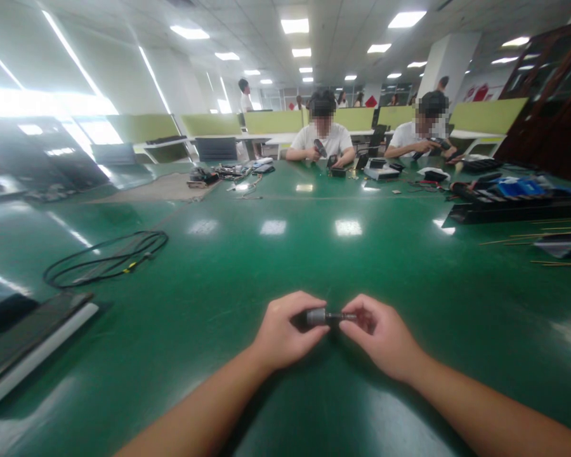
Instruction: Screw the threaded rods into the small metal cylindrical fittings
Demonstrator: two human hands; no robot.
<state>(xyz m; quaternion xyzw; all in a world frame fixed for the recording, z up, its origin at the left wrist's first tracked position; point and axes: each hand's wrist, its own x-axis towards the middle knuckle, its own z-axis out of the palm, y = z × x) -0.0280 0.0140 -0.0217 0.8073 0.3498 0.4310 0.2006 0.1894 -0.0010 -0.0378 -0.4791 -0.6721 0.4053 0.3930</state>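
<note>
Low in the middle of the view, a small grey cylindrical part with a thin dark shaft (316, 317) lies level between my two hands, just over the green table. My left hand (285, 327) curves round the thick grey body, thumb below and fingers above. At the other end, my right hand (380, 333) pinches the thin shaft between thumb and fingertips. The shaft's tip is partly hidden by the right fingers, and the far end of the body sits in the left hand's shadow.
A coiled black cable (105, 260) lies on the left, with a flat dark device with a white edge (38, 343) nearer me. Long black trays (518, 209) stand at right. Across the green table (247, 254), two people handle tools among scattered parts.
</note>
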